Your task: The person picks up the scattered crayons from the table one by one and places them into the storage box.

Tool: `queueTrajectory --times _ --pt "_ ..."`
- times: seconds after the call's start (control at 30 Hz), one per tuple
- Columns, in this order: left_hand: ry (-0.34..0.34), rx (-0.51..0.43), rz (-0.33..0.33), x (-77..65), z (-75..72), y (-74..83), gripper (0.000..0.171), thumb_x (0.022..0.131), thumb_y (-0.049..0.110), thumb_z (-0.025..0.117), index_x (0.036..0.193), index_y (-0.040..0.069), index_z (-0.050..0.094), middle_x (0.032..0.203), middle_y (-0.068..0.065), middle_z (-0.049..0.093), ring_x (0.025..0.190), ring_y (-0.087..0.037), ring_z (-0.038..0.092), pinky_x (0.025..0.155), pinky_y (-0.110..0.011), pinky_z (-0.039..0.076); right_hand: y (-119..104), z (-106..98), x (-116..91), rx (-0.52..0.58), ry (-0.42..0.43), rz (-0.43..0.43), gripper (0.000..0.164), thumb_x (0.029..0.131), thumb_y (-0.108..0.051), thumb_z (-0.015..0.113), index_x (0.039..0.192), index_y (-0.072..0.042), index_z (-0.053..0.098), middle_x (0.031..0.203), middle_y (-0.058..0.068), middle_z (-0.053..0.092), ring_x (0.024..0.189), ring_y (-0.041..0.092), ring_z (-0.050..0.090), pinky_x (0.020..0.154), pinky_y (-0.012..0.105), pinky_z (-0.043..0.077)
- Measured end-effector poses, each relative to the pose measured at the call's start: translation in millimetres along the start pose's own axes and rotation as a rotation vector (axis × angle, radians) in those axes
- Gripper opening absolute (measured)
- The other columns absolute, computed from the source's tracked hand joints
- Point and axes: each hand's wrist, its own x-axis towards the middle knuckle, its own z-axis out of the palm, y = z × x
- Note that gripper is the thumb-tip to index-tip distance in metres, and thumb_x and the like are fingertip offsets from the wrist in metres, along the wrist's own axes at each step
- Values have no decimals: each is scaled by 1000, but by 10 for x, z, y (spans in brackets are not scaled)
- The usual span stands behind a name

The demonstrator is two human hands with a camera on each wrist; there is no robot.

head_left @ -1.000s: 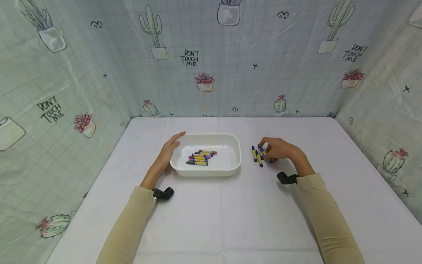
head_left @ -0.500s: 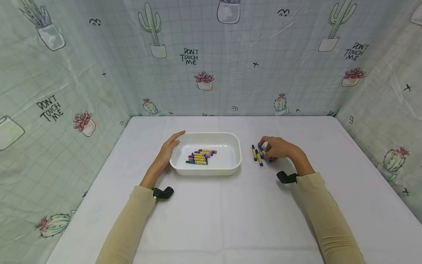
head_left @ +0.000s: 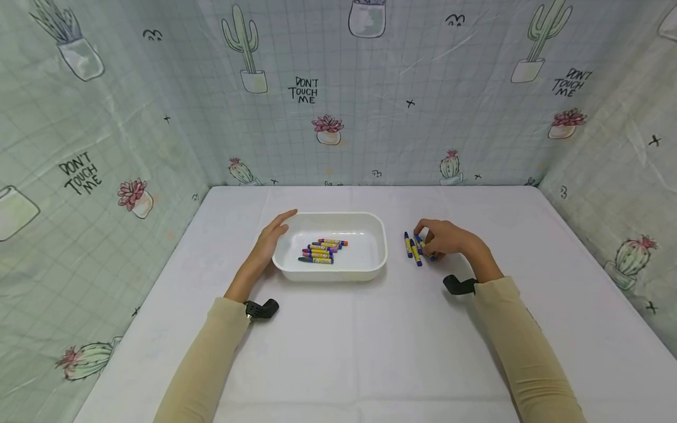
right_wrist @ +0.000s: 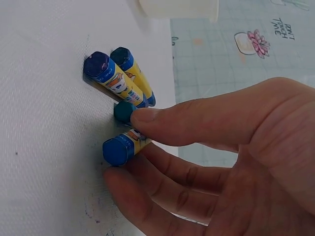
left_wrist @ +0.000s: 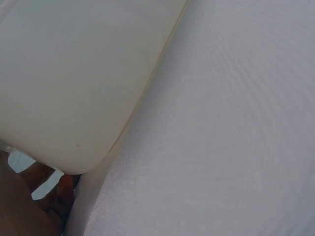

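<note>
A white plastic tray (head_left: 330,276) holds several crayons with yellow wrappers, among them a dark green crayon (head_left: 315,260) and an orange-tipped crayon (head_left: 333,242). My left hand (head_left: 262,248) rests against the tray's left end, its index finger stretched along the far corner. To the right of the tray, my right hand (head_left: 449,238) reaches down over a small group of crayons. In the right wrist view its thumb and fingers pinch a blue-ended crayon (right_wrist: 118,150), with the thumb tip against a teal-ended crayon (right_wrist: 124,112). Two more crayons (right_wrist: 106,71) lie beside these on the cloth.
A white cloth covers the table (head_left: 351,341). Behind it and along both sides hangs a cactus-print curtain (head_left: 370,117). Black wrist cameras (head_left: 262,309) sit at both sleeve cuffs.
The head view has shifted very slightly. Both hands, the tray and the crayons stay practically where they were.
</note>
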Motion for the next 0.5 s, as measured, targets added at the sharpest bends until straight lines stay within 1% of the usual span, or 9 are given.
queueTrajectory --times 0.03,0.13,0.27,0.5 --pt "0 5 0 1 -2 6 51 113 23 29 163 19 34 172 -5 27 159 -33 27 129 -55 24 -5 -3 -2 1 2 -1 49 95 -6 66 140 -2 49 119 26 68 82 22 71 74 35 63" --pt "11 4 12 -4 -4 -5 50 112 28 31 162 25 35 171 -1 29 158 -31 28 129 -54 24 -21 -12 -9 1 7 -7 49 95 -6 65 140 -2 49 120 27 68 82 23 71 74 35 63" --pt "15 12 18 -9 -4 -3 50 111 31 32 161 27 37 171 0 30 158 -31 30 128 -55 26 -26 -9 -14 3 10 -8 49 94 -6 65 140 -1 49 119 27 67 83 24 71 73 35 63" --pt "16 22 18 -22 2 -5 50 111 30 32 161 26 38 171 -1 31 158 -30 29 129 -54 23 -26 15 -23 5 11 -7 49 94 -7 65 140 -2 49 120 27 67 83 24 71 74 36 63"
